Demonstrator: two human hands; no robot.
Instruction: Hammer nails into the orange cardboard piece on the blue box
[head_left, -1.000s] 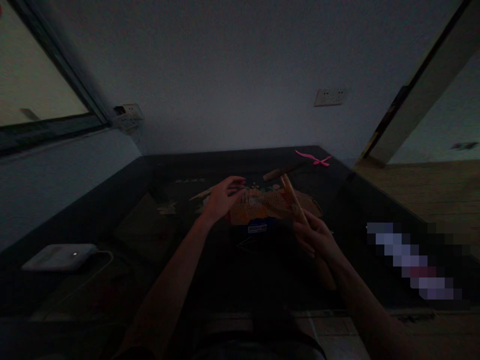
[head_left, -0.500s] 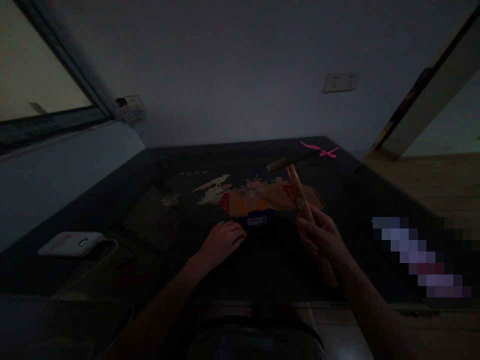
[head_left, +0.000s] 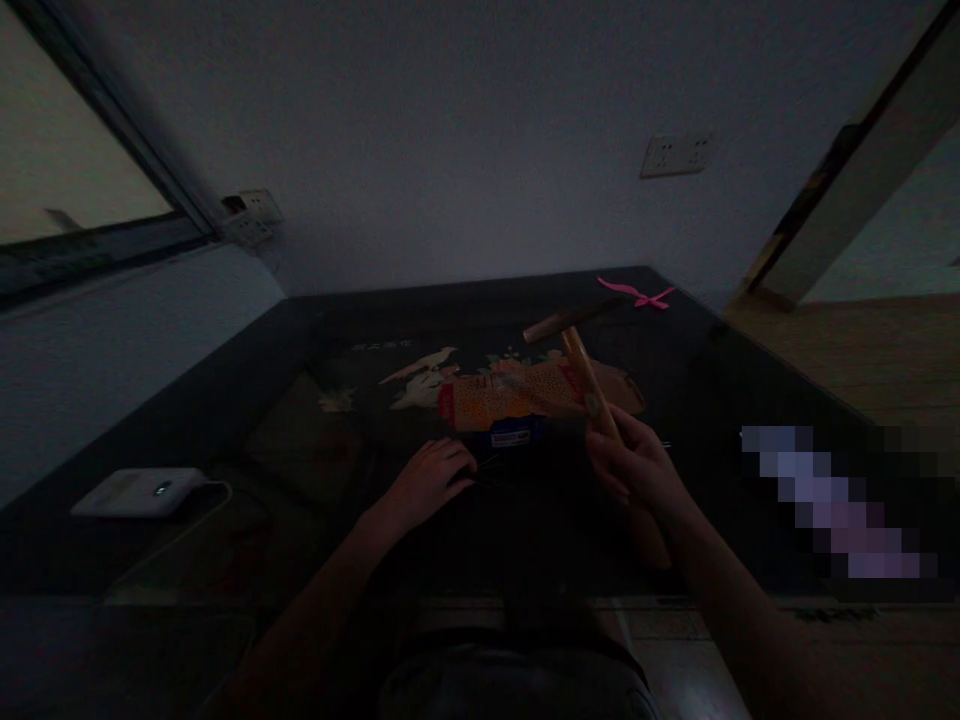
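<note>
My right hand [head_left: 637, 455] is wrapped round the wooden handle of a hammer [head_left: 589, 375]. The hammer is tilted, its dark metal head up and away from me over the far part of the table. My left hand [head_left: 435, 480] is low over the dark tabletop with curled fingers. A thin pale line [head_left: 489, 462] reaches out from its fingertips; the dimness hides what it is. Just beyond this hand lies a small blue packet [head_left: 511, 434]. Behind the packet is an orange and red patterned package [head_left: 502, 395], partly covered by the hammer handle.
The dark glossy table [head_left: 330, 560] has a bird-and-flower picture [head_left: 424, 380] on its top. A white power bank [head_left: 139, 492] with a cable lies at the left. A pink ribbon [head_left: 651, 298] is at the far right corner. Wall sockets [head_left: 675, 155] are above. A blurred-out patch covers the right edge.
My left hand has shifted slightly left, away from the blue packet, and the thin line has shifted with it. The right hand keeps the hammer in nearly the same pose. The view moved slightly.
</note>
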